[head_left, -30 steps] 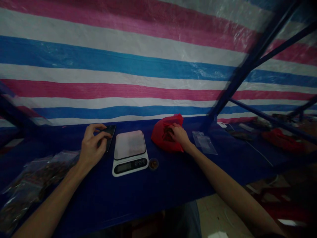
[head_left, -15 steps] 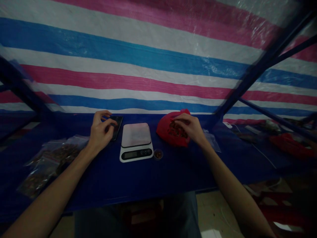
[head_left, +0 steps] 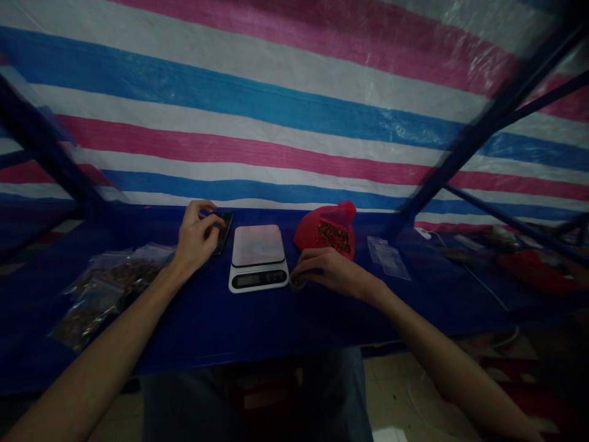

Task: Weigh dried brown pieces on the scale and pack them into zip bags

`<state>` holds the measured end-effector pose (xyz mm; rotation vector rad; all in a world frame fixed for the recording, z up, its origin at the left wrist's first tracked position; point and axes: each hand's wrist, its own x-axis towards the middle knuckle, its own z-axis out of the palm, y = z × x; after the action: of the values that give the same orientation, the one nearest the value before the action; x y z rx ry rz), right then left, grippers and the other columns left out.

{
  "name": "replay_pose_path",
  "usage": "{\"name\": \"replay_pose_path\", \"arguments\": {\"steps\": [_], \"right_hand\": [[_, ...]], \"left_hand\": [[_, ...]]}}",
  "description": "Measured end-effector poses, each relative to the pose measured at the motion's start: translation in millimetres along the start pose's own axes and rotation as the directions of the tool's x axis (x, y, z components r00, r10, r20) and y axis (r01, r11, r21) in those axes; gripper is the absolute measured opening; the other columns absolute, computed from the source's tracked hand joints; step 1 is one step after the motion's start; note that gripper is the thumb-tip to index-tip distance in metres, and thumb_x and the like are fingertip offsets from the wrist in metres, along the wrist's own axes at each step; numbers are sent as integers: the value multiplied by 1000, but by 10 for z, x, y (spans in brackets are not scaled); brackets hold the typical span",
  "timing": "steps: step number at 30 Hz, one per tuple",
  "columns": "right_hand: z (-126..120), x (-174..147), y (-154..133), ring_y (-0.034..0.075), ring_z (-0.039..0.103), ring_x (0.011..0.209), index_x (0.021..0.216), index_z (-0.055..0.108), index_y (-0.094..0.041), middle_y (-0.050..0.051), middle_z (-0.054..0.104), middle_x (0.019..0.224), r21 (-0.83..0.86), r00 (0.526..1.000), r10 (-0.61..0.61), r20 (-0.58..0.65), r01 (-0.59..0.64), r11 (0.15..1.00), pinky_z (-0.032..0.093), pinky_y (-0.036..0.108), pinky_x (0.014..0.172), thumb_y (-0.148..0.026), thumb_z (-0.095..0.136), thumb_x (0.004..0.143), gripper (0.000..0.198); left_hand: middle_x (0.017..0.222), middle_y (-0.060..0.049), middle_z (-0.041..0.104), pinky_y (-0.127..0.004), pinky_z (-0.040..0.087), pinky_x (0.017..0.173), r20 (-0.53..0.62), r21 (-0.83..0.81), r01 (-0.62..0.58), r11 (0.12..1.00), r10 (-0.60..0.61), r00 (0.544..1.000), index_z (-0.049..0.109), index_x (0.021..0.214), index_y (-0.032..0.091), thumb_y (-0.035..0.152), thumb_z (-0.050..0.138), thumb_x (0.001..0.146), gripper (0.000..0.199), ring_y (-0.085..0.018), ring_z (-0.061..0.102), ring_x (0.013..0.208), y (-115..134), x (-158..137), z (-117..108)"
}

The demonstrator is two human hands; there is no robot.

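My left hand (head_left: 197, 238) hovers at the dark phone (head_left: 224, 238), its fingers loosely bent and apart, with nothing visible in them. A white kitchen scale (head_left: 258, 248) lies between my hands with its pan bare. My right hand (head_left: 329, 270) reaches over a small clear cup (head_left: 297, 283) beside the scale's front right corner. Its fingertips are pressed together above the cup and hide what they hold, if anything. Behind this hand rests an open red plastic bag (head_left: 313, 228) with small brown dried pieces (head_left: 334, 236) showing in its mouth.
Several clear zip bags of brown pieces (head_left: 92, 307) lie at the left of the blue table (head_left: 207, 325). Flat clear bags (head_left: 389, 258) are at the right. A striped sheet (head_left: 257, 141) hangs behind, with blue frame bars (head_left: 442, 162) at the sides.
My right hand has moved from the red bag's mouth toward me and left, to the small cup. My left hand stays by the phone. The view has shifted slightly.
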<state>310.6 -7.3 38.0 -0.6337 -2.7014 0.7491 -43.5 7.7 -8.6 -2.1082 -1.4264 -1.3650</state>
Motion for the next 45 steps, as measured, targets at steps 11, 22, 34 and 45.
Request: {"name": "replay_pose_path", "arguments": {"steps": [11,22,34,45], "right_hand": [[-408,-8,133,18,68,89,107,78,-20,6,74,100,-171,970,34,-241,-77,982,51,31,84,-5,55,92,31],[-378,-2,1335,26,67,113,130,66,-12,17,69,128,-380,887,382,-258,-457,805,50,35,99,-9,65,89,42],[-313,-63,1302,24,68,105,110,73,-11,16,74,112,-315,834,238,-498,-430,846,49,35,97,-8,56,93,24],[-25,-101,135,20,70,90,101,76,-18,8,76,100,58,901,31,-432,-7,998,53,32,84,-26,68,91,15]], "left_hand": [[120,-8,54,-43,52,93,67,-33,5,999,-2,998,68,79,20,9,52,80,20,-24,57,110,59,15,-7],[117,-9,53,-44,51,95,46,-30,16,999,-15,999,68,77,20,11,51,82,20,-26,57,111,38,-5,18],[119,-9,54,-44,50,96,4,0,-2,1000,2,1000,68,79,20,11,50,81,20,-25,58,108,-79,-13,36],[117,-10,54,-42,48,98,18,-15,30,999,-30,999,67,77,19,10,49,79,21,-24,58,107,-68,-14,33]]}}
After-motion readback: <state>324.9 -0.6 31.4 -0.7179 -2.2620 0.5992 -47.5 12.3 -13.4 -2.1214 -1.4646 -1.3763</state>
